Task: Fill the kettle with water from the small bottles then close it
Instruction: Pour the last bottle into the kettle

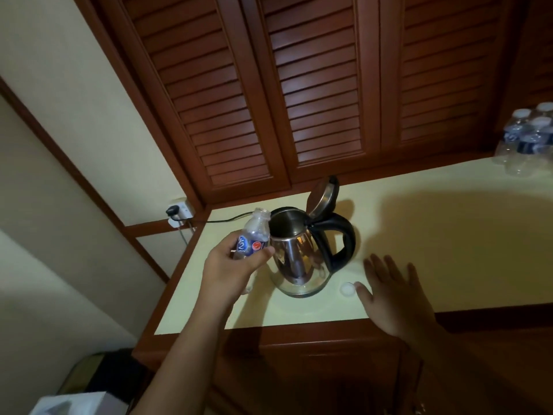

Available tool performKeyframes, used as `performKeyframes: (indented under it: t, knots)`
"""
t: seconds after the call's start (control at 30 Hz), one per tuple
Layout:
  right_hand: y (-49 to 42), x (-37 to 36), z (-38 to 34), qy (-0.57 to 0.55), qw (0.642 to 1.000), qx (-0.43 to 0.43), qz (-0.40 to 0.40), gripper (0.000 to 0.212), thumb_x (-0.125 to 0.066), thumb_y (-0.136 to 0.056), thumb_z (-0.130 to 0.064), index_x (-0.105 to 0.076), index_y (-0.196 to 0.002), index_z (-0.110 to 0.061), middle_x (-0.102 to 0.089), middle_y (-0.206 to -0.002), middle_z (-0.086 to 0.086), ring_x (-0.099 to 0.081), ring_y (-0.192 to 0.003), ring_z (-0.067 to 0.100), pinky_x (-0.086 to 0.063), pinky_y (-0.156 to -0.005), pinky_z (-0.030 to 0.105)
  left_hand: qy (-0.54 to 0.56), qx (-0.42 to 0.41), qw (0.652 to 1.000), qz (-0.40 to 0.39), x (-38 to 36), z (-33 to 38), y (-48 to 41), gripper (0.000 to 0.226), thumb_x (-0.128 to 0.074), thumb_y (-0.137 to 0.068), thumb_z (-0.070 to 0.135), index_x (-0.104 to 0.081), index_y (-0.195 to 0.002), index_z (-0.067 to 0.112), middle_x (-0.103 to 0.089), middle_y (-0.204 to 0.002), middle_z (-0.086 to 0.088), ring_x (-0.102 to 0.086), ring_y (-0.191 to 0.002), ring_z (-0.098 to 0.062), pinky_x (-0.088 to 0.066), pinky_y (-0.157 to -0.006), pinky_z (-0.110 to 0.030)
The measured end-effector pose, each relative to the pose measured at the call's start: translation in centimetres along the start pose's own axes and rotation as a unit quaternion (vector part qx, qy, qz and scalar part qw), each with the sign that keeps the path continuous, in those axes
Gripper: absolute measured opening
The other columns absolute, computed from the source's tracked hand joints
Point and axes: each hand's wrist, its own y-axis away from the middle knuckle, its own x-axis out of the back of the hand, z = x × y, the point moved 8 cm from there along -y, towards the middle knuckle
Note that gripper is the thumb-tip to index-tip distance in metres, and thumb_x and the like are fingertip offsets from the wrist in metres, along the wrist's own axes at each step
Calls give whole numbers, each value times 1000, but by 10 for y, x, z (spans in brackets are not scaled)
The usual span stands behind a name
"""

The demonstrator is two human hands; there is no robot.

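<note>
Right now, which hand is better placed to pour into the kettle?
Left. The left hand grips the uncapped bottle right beside the kettle, whose lid stands open. The right hand lies open by the loose cap.

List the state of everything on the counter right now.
Kettle: upright on the counter.
Kettle lid: open, raised.
Small bottle: uncapped, beside the kettle's mouth.
Bottle cap: off, lying on the counter.
Left hand: grips the small bottle.
Right hand: open, fingers spread.
Plug: plugged in.
Spare bottles: capped.
</note>
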Motion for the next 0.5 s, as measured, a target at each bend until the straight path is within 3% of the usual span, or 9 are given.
performKeyframes:
  t: [0.2, 0.37, 0.5]
  knots:
    - [1, -1, 0, -5, 1000, 3, 29, 85, 6, -91, -63, -13, -160, -18, -6, -169, 6, -1, -156, 28, 2, -124, 55, -152, -30, 988, -1, 7, 11, -22, 38, -88, -80, 36, -67, -112, 35, -71, -92, 14, -68, -86, -11, -55, -62, -27]
    - [2, 0, 0, 1, 999, 8, 44, 84, 1, -93, -61, -24, -158, -15, -17, -167, 10, -11, -155, 31, -5, -124, 56, -304, -84, 949, 3, 12, 16, -41, 47, -88, -77, 43, -69, -119, 34, -72, -96, 13, -68, -87, -12, -62, -73, -41]
    - [2, 0, 0, -1, 999, 6, 38, 85, 2, -92, -62, -21, -159, -16, -15, -168, 8, -9, -155, 29, -3, -125, 54, -432, -145, 889, 36, 10, 30, -42, 54, -82, -76, 51, -67, -126, 38, -67, -101, 11, -66, -95, -21, -58, -87, -50]
